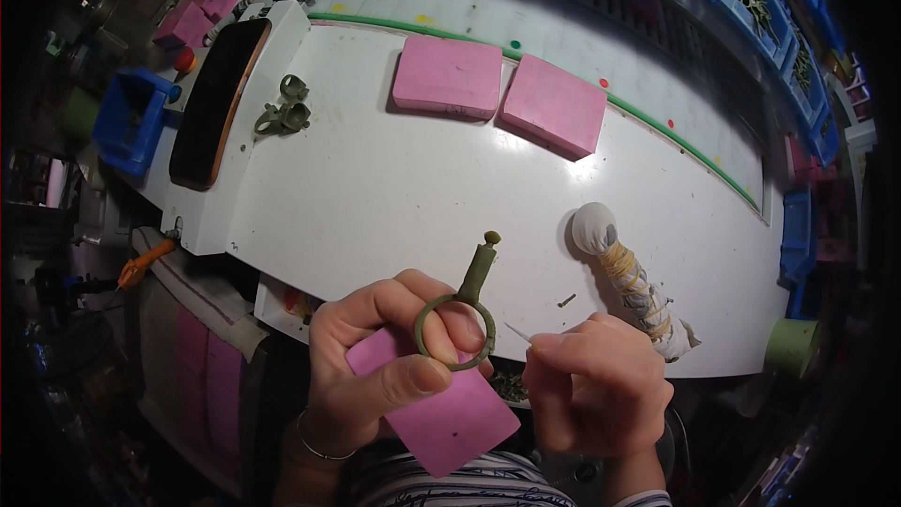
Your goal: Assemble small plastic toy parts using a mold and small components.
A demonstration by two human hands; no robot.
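The left hand holds a dull green ring, its thumb and fingers closed about the lower left of the band, with a flat pink sheet also gripped in the hand below it. The ring sits just above the near edge of the white surface, its round opening turned toward the camera. Its long axis runs through the straight stem, which points up and slightly right, away from the body, to a small knobbed end.

The right hand is nearer the ring's right side, its fingers pinched narrow on a thin pointed tool. The tool slants up and left, its tip just beside the right of the band and apart from it; the tool's other end is hidden in the fist.

Beyond the hands, a cloth-wrapped bundle lies to the right, near a small green scrap. Two pink blocks rest side by side at the far edge, and a few more green ring pieces stand clustered on the left, near a smartphone.
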